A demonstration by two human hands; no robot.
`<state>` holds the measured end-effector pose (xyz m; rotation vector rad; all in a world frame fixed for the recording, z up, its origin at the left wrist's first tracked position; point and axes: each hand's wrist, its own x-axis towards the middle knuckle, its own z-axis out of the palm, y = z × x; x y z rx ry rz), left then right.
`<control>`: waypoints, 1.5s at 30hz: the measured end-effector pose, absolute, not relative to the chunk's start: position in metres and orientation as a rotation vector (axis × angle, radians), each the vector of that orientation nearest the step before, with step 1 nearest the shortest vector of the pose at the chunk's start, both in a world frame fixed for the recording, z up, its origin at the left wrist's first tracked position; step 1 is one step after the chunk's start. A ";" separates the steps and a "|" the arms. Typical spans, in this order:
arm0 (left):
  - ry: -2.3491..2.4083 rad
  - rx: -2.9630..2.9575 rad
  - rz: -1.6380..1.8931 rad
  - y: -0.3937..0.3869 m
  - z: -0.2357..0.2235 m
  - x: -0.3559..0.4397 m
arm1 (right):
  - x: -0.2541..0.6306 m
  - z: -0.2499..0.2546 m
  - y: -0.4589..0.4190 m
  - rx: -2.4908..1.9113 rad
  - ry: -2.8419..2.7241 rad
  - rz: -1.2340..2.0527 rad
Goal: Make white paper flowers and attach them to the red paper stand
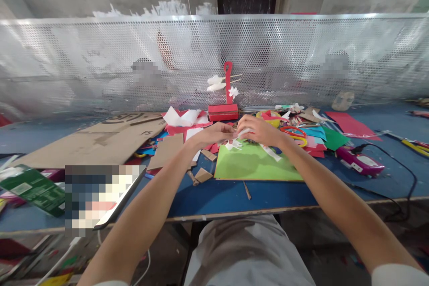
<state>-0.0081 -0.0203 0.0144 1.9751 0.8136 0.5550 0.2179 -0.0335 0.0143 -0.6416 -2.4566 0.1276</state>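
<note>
Both hands meet over the far part of a lime-green sheet (258, 167), and the step in hand looks like fine shaping or joining of thin white material (246, 131). The right hand (254, 129) pinches it between curled fingers; the left hand (223, 133) has its fingers bunched close beside it, though I cannot tell whether that grip actually holds any. A pale, flat strip (272, 153) hangs or lies below the right hand, and a jagged white cutout (233, 145) sits just under the left fingertips. The next move seems to call for a light pinch and steady wrists, since such flimsy stuff probably creases or tears easily.

The green sheet is smooth, matte and straight-edged on the blue surface (208, 199). Beyond stands a red hooked upright (228, 80) on a boxy red base (223, 111), with puffy white shapes (216, 84) and thin sticks beside it. To the left lies stiff brown corrugated cardboard (90, 143); small torn-looking cardboard scraps (203, 175) lie nearer the hands.
</note>
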 end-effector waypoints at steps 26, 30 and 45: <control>0.697 2.009 0.536 -0.028 0.015 -0.002 | 0.219 0.019 -0.044 -0.653 -2.245 0.425; 0.659 2.012 0.576 -0.026 0.011 -0.003 | 0.221 0.015 -0.037 -0.637 -2.222 0.446; 0.668 2.100 0.799 -0.017 0.001 0.007 | 0.221 0.012 -0.029 -0.810 -2.069 0.601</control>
